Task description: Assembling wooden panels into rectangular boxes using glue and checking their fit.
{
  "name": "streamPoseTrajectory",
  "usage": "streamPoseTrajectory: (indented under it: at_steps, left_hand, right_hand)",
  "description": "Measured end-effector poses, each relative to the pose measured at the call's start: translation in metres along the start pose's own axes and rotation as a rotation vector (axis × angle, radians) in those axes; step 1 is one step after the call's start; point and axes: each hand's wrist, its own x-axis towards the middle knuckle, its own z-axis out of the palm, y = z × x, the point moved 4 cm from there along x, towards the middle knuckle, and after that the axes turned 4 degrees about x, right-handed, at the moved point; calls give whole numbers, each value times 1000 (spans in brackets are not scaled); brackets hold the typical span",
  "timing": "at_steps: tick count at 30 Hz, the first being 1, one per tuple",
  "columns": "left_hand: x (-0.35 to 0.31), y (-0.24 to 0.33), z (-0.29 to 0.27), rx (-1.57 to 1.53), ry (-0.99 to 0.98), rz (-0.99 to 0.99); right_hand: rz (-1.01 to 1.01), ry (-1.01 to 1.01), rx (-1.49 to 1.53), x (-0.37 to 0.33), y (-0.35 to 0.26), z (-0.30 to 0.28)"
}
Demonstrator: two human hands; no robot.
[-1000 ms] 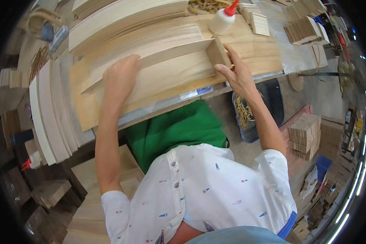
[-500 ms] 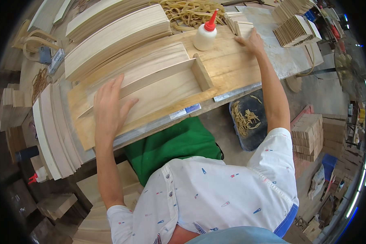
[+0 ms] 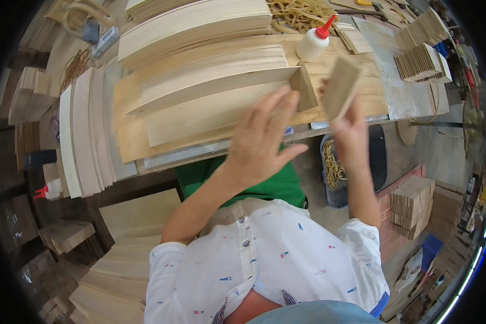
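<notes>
My right hand [image 3: 351, 129] is closed on a short wooden board [image 3: 342, 86], lifted and tilted above the bench's front edge and slightly blurred. My left hand [image 3: 262, 135], fingers stretched out and thumb apart, hovers over the near side of a partly assembled wooden box [image 3: 200, 119]. A long thin side panel [image 3: 216, 89] stands along that box's far side, and a short end piece [image 3: 304, 89] stands at its right end. Behind the end piece stands a white glue bottle [image 3: 312, 45] with a red nozzle.
Stacked long boards [image 3: 194, 32] lie at the back, more boards [image 3: 83, 129] at the left. Rubber bands [image 3: 302, 13] are heaped beyond the glue bottle. Small boards [image 3: 356, 39] and slat stacks [image 3: 418, 62] sit at the right. A black tub [image 3: 337, 197] is below the bench edge.
My right hand has picked a short board off the pile at the back right and drawn it nearer. My left hand has moved right along the box. The view has shifted.
</notes>
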Motion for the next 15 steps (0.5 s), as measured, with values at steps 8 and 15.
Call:
streamPoseTrajectory:
  at_steps: [8, 15]
  left_hand:
    - [-50, -52, -62, 179, 319, -208]
    - [-169, -157, -160, 73, 746, -909]
  right_hand:
    - [-54, -229, -238, 2, 7, 58]
    - [-129, -21, -575, 46, 20, 1]
